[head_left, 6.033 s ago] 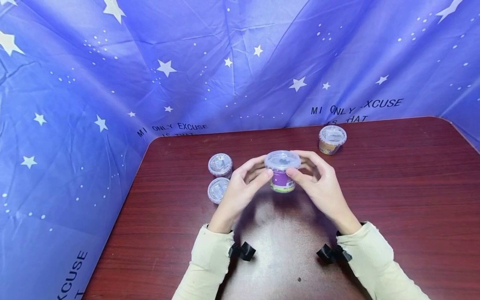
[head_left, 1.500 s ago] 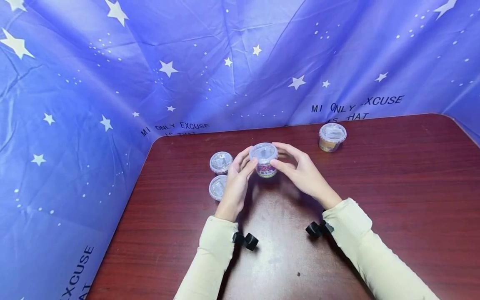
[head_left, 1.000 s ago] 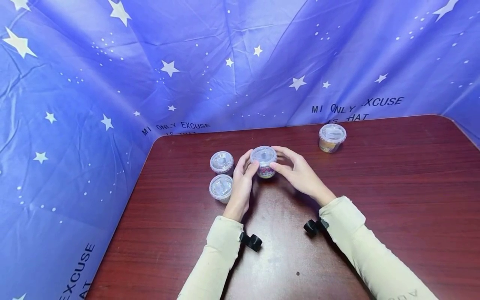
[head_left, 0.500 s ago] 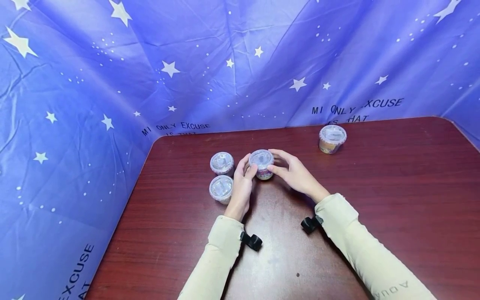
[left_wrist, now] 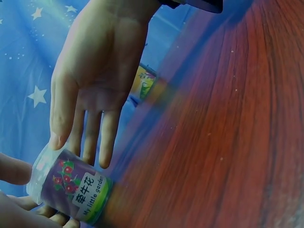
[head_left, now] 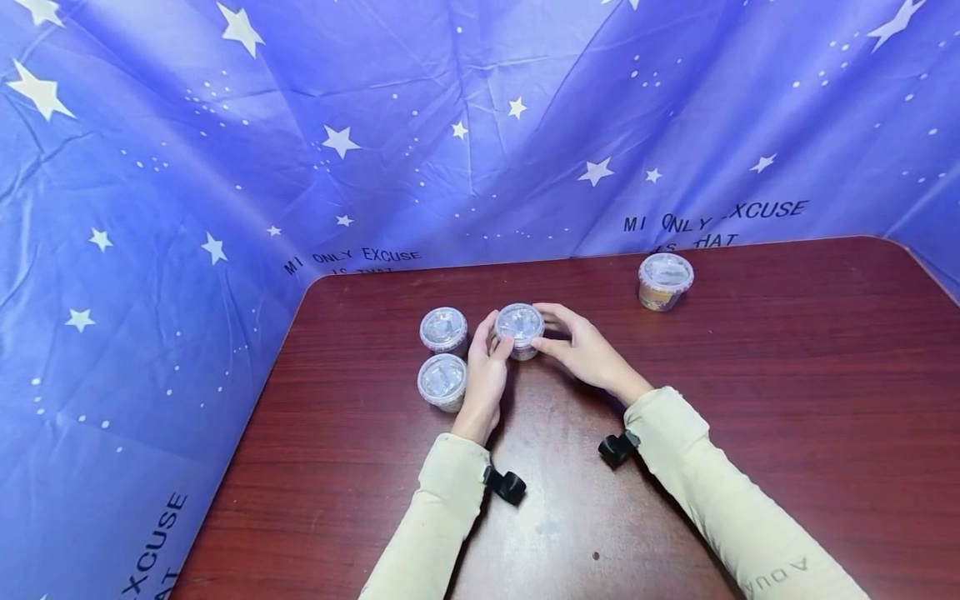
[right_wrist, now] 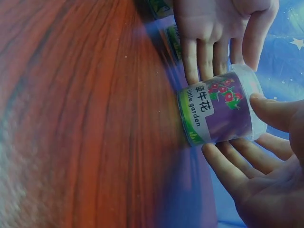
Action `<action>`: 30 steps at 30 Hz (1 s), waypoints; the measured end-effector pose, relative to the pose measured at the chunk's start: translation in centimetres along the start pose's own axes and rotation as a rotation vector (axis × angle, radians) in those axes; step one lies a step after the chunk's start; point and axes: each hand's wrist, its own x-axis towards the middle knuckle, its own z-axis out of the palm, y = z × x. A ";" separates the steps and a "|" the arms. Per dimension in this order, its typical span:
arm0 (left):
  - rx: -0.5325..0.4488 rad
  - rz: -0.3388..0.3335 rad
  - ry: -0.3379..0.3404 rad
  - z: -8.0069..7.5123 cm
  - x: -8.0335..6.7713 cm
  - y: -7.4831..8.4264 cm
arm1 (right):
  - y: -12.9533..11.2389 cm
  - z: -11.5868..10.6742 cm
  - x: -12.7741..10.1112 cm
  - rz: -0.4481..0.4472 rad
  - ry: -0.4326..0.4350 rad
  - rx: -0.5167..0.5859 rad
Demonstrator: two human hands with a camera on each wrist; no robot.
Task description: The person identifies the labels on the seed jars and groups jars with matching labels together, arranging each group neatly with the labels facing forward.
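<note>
A small purple cup with a clear lid and a flower label stands on the dark red table, between my two hands. The left hand lies against its left side with straight fingers, the thumb touching the lid rim. From the right, my right hand curves its thumb and fingers round the cup. The left wrist view shows the cup under the left palm. In the right wrist view the cup sits between the left fingers and the right hand.
Two more lidded cups stand just left of my left hand. An orange-brown lidded cup stands at the back right. A blue star-printed cloth walls the table at the back and left.
Both hands have carried the purple cup away from me, to the left and down. It now stands on the table beside the two cups on the left.
</note>
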 end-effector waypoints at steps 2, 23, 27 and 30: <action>0.021 -0.002 0.019 0.0 0.0 0.1 | 0.0 0.1 0.1 0.003 -0.001 0.011; 0.226 0.021 0.072 0.5 -0.5 2.3 | -0.6 0.5 0.3 0.015 0.012 -0.007; 0.410 0.150 0.081 0.7 -0.9 2.7 | -0.9 0.3 0.1 -0.001 0.030 -0.023; 0.549 0.286 0.070 1.1 -1.4 3.0 | -1.2 -0.2 0.0 -0.017 0.058 -0.027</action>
